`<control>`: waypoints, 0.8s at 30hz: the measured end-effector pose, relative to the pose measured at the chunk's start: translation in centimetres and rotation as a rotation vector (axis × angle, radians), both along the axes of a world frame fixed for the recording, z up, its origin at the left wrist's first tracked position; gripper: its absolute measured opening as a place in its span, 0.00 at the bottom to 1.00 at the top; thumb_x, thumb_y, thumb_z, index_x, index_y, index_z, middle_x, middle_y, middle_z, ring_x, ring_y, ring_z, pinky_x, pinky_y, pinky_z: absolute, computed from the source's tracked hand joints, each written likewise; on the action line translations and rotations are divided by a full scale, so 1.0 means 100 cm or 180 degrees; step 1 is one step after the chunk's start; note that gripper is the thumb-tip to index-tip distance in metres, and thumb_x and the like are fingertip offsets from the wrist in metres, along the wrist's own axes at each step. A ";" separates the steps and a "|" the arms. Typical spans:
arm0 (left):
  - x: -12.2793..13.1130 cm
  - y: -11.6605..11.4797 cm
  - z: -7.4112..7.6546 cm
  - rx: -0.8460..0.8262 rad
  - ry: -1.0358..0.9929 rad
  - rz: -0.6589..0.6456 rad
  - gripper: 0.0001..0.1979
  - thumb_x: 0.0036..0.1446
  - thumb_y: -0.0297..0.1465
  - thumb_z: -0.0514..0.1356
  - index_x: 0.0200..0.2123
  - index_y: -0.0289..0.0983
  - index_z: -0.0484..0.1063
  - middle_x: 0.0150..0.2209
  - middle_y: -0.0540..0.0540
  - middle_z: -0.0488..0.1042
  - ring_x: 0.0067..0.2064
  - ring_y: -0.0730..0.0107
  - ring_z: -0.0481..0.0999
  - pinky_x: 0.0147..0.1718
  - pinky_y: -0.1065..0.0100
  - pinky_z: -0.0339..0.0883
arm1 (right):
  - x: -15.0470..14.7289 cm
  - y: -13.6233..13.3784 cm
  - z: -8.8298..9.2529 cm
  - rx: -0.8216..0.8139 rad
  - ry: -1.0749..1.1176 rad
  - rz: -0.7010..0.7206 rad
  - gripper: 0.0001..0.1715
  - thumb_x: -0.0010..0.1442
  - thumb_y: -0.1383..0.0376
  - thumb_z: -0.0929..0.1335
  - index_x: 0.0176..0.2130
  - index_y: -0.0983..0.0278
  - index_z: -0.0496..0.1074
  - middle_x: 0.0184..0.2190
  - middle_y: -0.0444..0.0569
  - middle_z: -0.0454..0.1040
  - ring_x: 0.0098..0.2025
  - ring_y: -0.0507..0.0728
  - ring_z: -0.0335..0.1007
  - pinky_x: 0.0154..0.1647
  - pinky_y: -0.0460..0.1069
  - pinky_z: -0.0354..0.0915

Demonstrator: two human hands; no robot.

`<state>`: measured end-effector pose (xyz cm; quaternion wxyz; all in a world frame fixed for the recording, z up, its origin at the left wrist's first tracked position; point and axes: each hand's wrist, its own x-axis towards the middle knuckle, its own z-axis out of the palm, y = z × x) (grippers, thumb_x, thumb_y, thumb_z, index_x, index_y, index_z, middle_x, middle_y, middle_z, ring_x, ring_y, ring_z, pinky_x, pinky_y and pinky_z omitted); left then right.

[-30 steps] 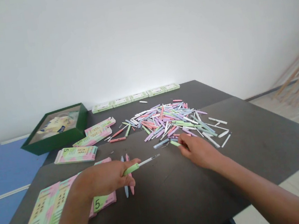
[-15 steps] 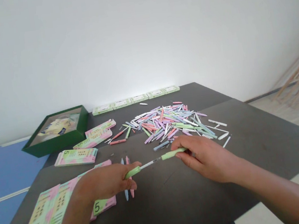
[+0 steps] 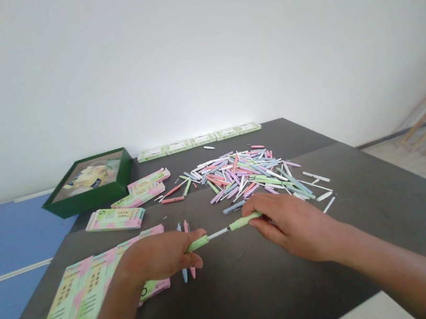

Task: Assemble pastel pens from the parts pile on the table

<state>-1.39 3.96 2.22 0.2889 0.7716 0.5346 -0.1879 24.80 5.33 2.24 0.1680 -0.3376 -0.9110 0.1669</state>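
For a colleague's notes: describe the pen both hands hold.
On the dark table, below the heap of pastel pen parts, the left hand and right hand meet. Their pale green pen stands apart: two green pieces with a thin white refill showing between.

Dark grey tabletop (image 3: 277, 277) is carrying a loose heap of pastel plastic pen parts (image 3: 251, 178). Behind the heap, pale green cardboard boxes (image 3: 198, 141) are standing in a row. Left of it, an open dark green box (image 3: 91, 196) and pink-and-green printed card packs (image 3: 115, 219) are lying. Front-left of it, a pale blue pen (image 3: 185, 275) and a pink pen (image 3: 186, 227) are lying side by side.
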 end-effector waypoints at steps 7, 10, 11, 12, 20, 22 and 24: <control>0.004 -0.001 0.001 -0.0074 -0.0141 -0.0095 0.18 0.56 0.38 0.53 0.50 0.44 0.66 0.35 0.48 0.77 0.35 0.63 0.74 0.29 0.70 0.62 | -0.012 -0.001 0.000 0.0124 -0.0040 0.0157 0.08 0.60 0.69 0.61 0.41 0.63 0.65 0.35 0.48 0.69 0.35 0.55 0.64 0.36 0.49 0.57; 0.003 -0.001 -0.002 0.0051 -0.0078 -0.0179 0.18 0.56 0.38 0.53 0.50 0.44 0.65 0.32 0.49 0.76 0.31 0.63 0.74 0.25 0.71 0.60 | -0.016 -0.002 -0.001 0.0129 -0.0094 0.0200 0.08 0.60 0.69 0.61 0.41 0.63 0.65 0.35 0.48 0.69 0.36 0.55 0.64 0.37 0.49 0.57; 0.002 -0.001 -0.003 0.0115 -0.0044 -0.0210 0.18 0.56 0.39 0.53 0.50 0.43 0.65 0.31 0.49 0.76 0.30 0.63 0.74 0.23 0.71 0.58 | -0.017 -0.002 -0.001 0.0122 -0.0103 0.0207 0.08 0.60 0.69 0.61 0.41 0.63 0.65 0.35 0.48 0.69 0.37 0.55 0.64 0.38 0.49 0.57; 0.002 -0.001 -0.003 0.0170 -0.0012 -0.0241 0.18 0.56 0.39 0.53 0.50 0.43 0.65 0.30 0.49 0.76 0.28 0.64 0.73 0.22 0.70 0.57 | -0.018 -0.002 -0.002 0.0119 -0.0104 0.0206 0.09 0.60 0.69 0.61 0.42 0.63 0.65 0.35 0.49 0.69 0.37 0.55 0.65 0.38 0.50 0.57; 0.001 -0.001 -0.003 0.0131 -0.0048 -0.0226 0.18 0.56 0.38 0.53 0.50 0.44 0.65 0.30 0.49 0.75 0.29 0.65 0.73 0.22 0.71 0.56 | -0.024 -0.003 -0.004 0.0085 0.0018 0.0195 0.11 0.63 0.67 0.59 0.44 0.63 0.66 0.37 0.50 0.71 0.39 0.56 0.65 0.41 0.51 0.58; 0.001 -0.002 -0.003 0.0141 -0.0051 -0.0226 0.19 0.56 0.39 0.53 0.51 0.45 0.64 0.30 0.49 0.76 0.29 0.64 0.74 0.22 0.71 0.56 | -0.023 -0.002 -0.004 0.0021 0.0113 0.0264 0.11 0.63 0.67 0.59 0.44 0.63 0.66 0.37 0.50 0.71 0.39 0.56 0.65 0.41 0.51 0.58; 0.002 -0.003 -0.003 0.0145 -0.0062 -0.0222 0.19 0.56 0.38 0.54 0.51 0.45 0.64 0.32 0.48 0.76 0.30 0.63 0.74 0.22 0.71 0.57 | -0.021 -0.002 -0.005 -0.0014 0.0223 0.0385 0.12 0.63 0.68 0.58 0.45 0.63 0.65 0.38 0.50 0.70 0.39 0.55 0.65 0.40 0.50 0.59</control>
